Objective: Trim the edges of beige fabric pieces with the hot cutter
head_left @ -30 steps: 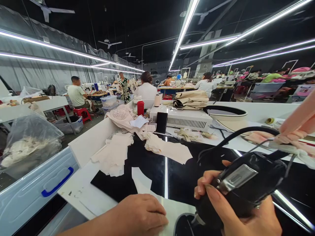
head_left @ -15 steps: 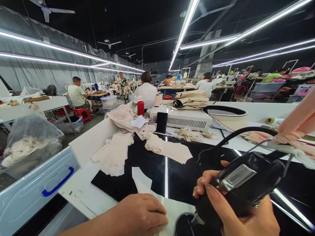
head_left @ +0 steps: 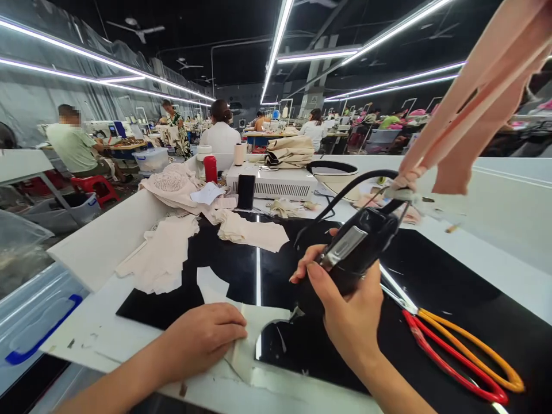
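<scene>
My left hand [head_left: 211, 333] lies on a cream fabric piece [head_left: 245, 368] near the table's front edge, with its fingers together and bent down onto the cloth. The cloth has a curved edge on its right side. My right hand [head_left: 345, 305] is wrapped around a black handheld electric fabric cutter [head_left: 362, 241], held tilted just right of the cloth; its lower end is dark against the black surface and hard to make out. A cord [head_left: 328, 213] and pink fabric strips [head_left: 457, 138] are tied to its top. A white pattern-like piece [head_left: 213, 284] lies beyond the left hand.
Scissors with red and orange handles [head_left: 466, 351] lie at the right. Stacks of cream fabric [head_left: 155, 253] [head_left: 254, 230] rest on the black board [head_left: 452, 276]. Behind are a phone [head_left: 246, 192], a white box [head_left: 276, 183] and a red bottle [head_left: 210, 169]. Several people work farther back.
The view has turned right and tilted down, bringing the scissors into sight. The cutter has lifted and come away from the cloth, whose curved edge now shows. My left hand stays on the fabric.
</scene>
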The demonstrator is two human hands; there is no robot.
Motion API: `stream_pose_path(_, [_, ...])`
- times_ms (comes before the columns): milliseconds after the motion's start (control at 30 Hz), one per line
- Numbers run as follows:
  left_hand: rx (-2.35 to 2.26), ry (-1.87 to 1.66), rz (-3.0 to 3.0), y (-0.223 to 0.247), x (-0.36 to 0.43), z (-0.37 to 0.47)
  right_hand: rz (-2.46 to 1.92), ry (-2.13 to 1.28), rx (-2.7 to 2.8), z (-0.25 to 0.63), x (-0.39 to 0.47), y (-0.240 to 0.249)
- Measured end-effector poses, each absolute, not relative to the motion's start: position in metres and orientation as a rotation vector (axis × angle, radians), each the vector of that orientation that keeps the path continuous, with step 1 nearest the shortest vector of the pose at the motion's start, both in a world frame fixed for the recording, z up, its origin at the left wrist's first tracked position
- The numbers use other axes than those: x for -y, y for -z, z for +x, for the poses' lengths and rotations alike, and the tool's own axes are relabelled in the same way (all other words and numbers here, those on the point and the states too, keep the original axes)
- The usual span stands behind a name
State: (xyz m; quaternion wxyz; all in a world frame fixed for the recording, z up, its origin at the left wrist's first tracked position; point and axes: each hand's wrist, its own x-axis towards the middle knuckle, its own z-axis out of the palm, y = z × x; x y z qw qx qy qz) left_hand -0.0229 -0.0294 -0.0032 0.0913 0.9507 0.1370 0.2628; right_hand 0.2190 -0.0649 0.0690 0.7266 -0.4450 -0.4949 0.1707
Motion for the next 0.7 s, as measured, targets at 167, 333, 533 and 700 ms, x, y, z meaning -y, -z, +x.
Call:
stream_pose_path(167, [-0.404, -0.712, 2.829, -0.004, 0.021, -0.027, -0.904, -0.392, 1.062, 0.225, 0.056, -0.068])
stream_pose_path(333, [-0.36, -0.732, 2.858, -0.017, 0.019, -0.005, -0.863, -0.413, 1.053, 0.227, 0.052, -0.065])
stream_pose_path(533, [-0.263, -0.819, 2.939, -0.012, 0.013, 0.031, -0.859, -0.446, 1.026, 0.224, 0.049, -0.064])
stream_pose_path(700, [-0.337, -0.761, 3.034, -0.005, 0.007, 0.051, -0.887, -0.447, 1.025, 0.225, 0.049, -0.061])
